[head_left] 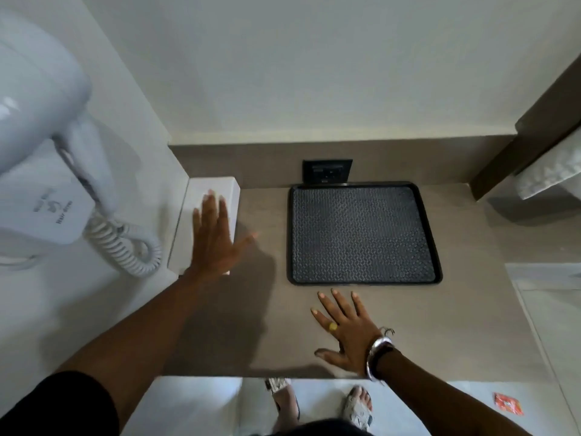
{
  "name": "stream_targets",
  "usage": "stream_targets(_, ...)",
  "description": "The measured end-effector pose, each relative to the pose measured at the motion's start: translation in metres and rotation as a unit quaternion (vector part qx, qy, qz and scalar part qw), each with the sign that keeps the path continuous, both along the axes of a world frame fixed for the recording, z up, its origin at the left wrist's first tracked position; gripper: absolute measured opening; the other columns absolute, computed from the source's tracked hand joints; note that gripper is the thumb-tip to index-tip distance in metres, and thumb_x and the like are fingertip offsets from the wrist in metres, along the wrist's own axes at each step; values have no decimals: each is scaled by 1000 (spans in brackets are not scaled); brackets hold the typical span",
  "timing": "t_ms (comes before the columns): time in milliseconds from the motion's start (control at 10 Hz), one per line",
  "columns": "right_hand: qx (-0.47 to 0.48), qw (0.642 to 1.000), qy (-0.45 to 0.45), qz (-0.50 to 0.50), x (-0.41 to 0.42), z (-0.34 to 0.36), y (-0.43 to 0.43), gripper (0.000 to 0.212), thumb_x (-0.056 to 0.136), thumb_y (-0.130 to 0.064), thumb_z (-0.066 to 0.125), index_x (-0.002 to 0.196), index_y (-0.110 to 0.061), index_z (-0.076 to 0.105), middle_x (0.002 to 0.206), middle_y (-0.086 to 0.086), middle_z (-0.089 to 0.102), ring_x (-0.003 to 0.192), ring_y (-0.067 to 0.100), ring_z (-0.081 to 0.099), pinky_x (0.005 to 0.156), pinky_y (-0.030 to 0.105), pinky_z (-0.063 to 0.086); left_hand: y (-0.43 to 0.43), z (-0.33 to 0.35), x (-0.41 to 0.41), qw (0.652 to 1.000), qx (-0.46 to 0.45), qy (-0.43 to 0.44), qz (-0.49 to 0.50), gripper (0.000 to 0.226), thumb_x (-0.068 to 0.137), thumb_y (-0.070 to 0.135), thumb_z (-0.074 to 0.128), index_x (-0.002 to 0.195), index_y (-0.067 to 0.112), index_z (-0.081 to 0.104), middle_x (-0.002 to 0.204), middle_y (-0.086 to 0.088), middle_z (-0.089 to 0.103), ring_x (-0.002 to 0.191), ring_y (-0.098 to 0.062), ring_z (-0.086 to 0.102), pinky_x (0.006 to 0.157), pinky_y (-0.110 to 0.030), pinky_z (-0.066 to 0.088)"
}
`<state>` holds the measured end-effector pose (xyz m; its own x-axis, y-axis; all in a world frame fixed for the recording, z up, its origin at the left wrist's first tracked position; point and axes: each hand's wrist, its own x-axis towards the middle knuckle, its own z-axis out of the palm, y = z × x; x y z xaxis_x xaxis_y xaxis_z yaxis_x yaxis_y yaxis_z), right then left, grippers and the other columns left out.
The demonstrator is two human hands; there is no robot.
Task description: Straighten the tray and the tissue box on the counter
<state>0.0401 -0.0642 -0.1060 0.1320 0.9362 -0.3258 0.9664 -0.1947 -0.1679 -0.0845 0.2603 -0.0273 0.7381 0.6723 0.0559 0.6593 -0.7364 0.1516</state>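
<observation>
A white tissue box (191, 215) lies along the left wall on the brown counter (465, 309). My left hand (217, 243) rests flat on top of it, fingers spread and pointing to the back wall. A black tray (364, 234) with a textured mat sits in the middle of the counter, its back edge against the rear ledge. My right hand (345, 328) lies flat on the counter just in front of the tray's front edge, fingers apart, not touching the tray. It wears a ring and bracelets.
A white wall-mounted hair dryer (41, 114) with a coiled cord (125, 243) hangs at the left, beside the box. A black socket plate (327, 172) sits on the rear ledge behind the tray. Folded white cloth (553, 171) is at the right. My feet (323, 404) stand below the counter's front edge.
</observation>
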Motion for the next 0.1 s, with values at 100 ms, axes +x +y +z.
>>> stream_targets(100,102,992,38,-71,1,19,-20,77,84,-73,47,145,-26,44,157,7,26,142,37,31,115,55,21,0,84,49,983,88,-134,-92,101,87,77,32,157,6,14,165,-23,7,154,-35,5,124,-52,2)
